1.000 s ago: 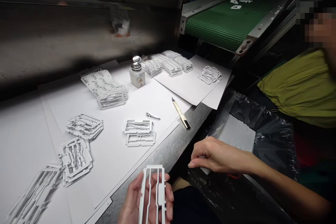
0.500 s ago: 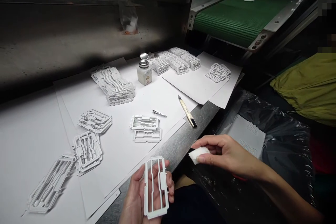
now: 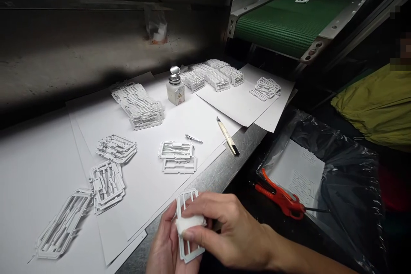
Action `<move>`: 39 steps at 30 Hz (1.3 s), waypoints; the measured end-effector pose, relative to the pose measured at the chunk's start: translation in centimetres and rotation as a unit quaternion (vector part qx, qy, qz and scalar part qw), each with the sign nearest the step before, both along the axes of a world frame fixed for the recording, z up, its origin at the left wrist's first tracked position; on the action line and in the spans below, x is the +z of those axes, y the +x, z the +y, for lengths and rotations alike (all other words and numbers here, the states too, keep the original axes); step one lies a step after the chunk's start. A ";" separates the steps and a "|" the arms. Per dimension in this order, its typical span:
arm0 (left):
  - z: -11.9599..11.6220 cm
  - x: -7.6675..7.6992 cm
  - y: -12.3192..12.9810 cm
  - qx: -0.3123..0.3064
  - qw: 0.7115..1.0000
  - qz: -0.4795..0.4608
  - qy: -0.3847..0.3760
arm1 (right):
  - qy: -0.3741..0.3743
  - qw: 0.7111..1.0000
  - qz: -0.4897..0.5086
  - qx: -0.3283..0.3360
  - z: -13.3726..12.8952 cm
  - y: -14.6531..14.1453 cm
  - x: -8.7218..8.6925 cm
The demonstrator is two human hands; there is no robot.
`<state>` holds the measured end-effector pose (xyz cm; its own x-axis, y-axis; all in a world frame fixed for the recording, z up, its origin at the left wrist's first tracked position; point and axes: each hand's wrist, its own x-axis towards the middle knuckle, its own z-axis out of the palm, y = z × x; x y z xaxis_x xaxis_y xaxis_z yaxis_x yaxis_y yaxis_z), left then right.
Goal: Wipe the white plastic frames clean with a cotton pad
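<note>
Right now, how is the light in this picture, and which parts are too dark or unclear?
Head view: white paper brightly lit, metal wall falling into near-black shadow along its bottom; same head view: white pad in the right hand pale, fine texture hard to read, and dark plastic catching small glints.

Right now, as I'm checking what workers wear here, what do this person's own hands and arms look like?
The left hand and right hand are bare, without gloves. The visible right forearm has no sleeve, watch or bracelet. No rings or markings show, though some fingers are hidden. The left forearm is out of view.
</note>
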<state>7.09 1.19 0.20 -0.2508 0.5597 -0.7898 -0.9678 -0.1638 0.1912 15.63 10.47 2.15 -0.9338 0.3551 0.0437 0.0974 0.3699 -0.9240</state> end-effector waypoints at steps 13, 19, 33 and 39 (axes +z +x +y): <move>0.6 2.0 0.2 -0.017 0.998 0.051 -0.027 | 0.014 0.999 -0.022 0.045 1.7 2.4 0.7; 1.1 2.6 0.5 0.054 0.987 0.072 -0.133 | -0.019 0.994 -0.033 -0.106 2.4 1.0 1.1; 0.8 -0.1 -0.3 -0.002 0.994 0.112 -0.015 | -0.058 0.992 -0.067 -0.091 1.2 2.8 -0.6; 0.9 1.0 0.4 -0.053 0.982 0.162 -0.076 | -0.333 0.941 0.004 -0.060 0.7 1.6 -1.0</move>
<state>7.49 2.10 1.20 -0.4497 0.4784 -0.7542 -0.8617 -0.0103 0.5073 17.28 11.14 1.19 -0.8860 0.4090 -0.2184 0.0926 -0.3053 -0.9477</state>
